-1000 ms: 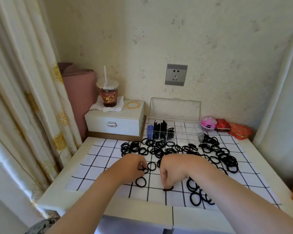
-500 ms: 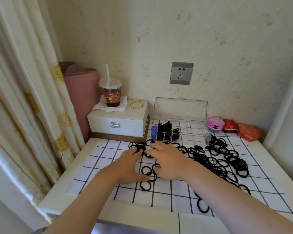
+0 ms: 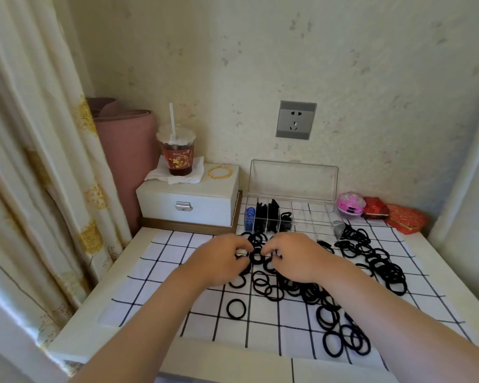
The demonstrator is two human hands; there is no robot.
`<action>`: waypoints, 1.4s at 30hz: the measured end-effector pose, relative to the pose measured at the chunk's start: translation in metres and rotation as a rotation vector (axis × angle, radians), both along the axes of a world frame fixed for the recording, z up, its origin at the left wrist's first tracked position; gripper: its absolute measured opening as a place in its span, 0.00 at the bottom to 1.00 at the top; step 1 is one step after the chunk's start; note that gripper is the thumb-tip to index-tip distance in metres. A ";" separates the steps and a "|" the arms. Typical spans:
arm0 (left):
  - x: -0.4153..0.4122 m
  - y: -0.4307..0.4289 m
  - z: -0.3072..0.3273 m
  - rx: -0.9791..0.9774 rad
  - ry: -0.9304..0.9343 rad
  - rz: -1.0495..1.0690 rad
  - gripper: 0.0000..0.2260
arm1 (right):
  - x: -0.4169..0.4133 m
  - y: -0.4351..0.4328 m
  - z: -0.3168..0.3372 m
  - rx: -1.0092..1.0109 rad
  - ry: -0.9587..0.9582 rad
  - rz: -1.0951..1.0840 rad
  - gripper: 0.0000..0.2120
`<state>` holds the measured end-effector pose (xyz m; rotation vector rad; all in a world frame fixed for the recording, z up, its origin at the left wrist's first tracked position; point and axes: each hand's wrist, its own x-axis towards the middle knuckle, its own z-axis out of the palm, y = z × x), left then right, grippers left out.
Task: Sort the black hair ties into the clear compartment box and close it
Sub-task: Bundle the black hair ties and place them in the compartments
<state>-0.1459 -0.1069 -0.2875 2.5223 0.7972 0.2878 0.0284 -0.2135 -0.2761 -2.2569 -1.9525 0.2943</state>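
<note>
Several black hair ties lie scattered over the checked cloth, with a thicker heap at the right. The clear compartment box stands at the back with its lid upright; its left compartments hold black ties and something blue. My left hand and my right hand sit close together just in front of the box. Their curled fingers pinch black ties between them. The fingertips are partly hidden by the ties.
A white jewellery box at the back left carries a drink cup with a straw and a gold bangle. Pink and red trinket cases sit at the back right. A curtain hangs at the left.
Both hands moved away from the front of the cloth toward the box. They came together and their fingers curled onto ties in the middle.
</note>
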 end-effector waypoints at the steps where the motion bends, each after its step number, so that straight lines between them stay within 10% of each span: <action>1: -0.001 0.006 0.002 0.008 -0.037 0.042 0.12 | -0.001 0.002 0.001 0.054 -0.005 0.004 0.16; 16: 0.008 0.045 -0.023 0.202 0.292 0.201 0.09 | -0.011 0.042 -0.002 -0.104 -0.117 0.055 0.09; 23: -0.006 0.029 -0.012 0.117 -0.042 0.060 0.05 | -0.014 0.030 0.000 -0.096 -0.239 0.117 0.11; 30: -0.012 0.016 -0.016 0.058 0.037 -0.071 0.11 | -0.003 0.026 0.014 0.017 0.227 -0.115 0.13; 42: -0.011 0.019 -0.019 0.270 0.123 -0.130 0.11 | 0.016 0.004 0.015 -0.104 0.343 -0.108 0.05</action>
